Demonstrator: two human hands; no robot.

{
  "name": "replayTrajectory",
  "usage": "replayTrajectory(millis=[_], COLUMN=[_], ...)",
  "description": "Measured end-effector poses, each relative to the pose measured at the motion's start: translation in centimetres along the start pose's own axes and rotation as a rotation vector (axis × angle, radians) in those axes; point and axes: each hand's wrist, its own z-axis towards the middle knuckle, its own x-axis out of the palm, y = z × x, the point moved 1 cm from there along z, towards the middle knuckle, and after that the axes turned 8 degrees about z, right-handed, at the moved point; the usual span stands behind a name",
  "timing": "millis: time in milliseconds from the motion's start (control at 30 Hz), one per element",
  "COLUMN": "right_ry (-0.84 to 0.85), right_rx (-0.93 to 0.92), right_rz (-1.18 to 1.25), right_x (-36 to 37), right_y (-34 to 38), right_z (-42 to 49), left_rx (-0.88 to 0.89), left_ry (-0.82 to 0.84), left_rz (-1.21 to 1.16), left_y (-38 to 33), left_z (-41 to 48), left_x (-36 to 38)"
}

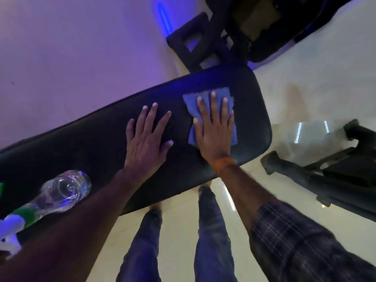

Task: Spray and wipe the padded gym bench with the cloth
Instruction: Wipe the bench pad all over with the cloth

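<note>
Bench (101, 143), black and padded, runs slantwise across the pale floor (295, 94). Dark gym frames (333, 171) stand beside its right end. A clear spray bottle (61, 192) lies on its left part. The left hand (147, 135) rests flat and spread on the padding, grasping nothing. The right hand (215, 129) presses flat, fingers extended, on a blue cloth (191, 102) near the bench's right end.

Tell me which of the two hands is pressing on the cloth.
The right hand: it lies flat on the blue cloth. The left hand rests on the bare black bench beside it.
</note>
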Motion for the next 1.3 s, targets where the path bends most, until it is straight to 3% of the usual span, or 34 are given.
replayTrajectory(millis=[67,200,267,433,567,633,800,967,1167,1300], right_ry=[-0.04,0.148,0.18,0.045,0.238,0.275,0.184,0.397,0.27,0.419], right_rx=[0.059,-0.342,-0.453,-0.264,-0.632,-0.741,-0.602,-0.939,-0.776,-1.036], right_rz=[-0.018,0.012,0.009,-0.017,-0.022,-0.025,-0.002,-0.031,-0.026,-0.047], right_x=[0.5,0.8,0.1,0.6,0.4,-0.1,1.1,-0.5,1.5,-0.1], right_y=[1.5,1.2,-1.2,1.2,0.1,-1.4,4.0,-0.4,6.9,1.5], right_z=[2.1,-3.0,-1.2,7.5,2.1,3.7,7.2,3.1,7.1,2.4], left_rx=[-0.008,-0.088,-0.172,-0.263,-0.406,-0.48,-0.555,-0.669,-0.762,-0.84], left_ry=[-0.001,-0.023,-0.047,-0.083,-0.092,-0.079,-0.103,-0.157,-0.194,-0.197], left_rz=[0.007,0.054,0.044,0.03,-0.026,-0.048,-0.055,-0.094,-0.103,-0.162], left_y=[0.0,-0.3,-0.4,-0.8,-1.3,-1.7,-2.5,-4.0,-4.1,-4.9], left_z=[-0.1,-0.8,-1.3,-1.5,-2.6,-2.9,-3.3,-4.3,-6.1,-6.8], left_x=[0.1,-0.1,-0.1,0.9,0.7,0.6,1.2,1.3,2.8,2.2])
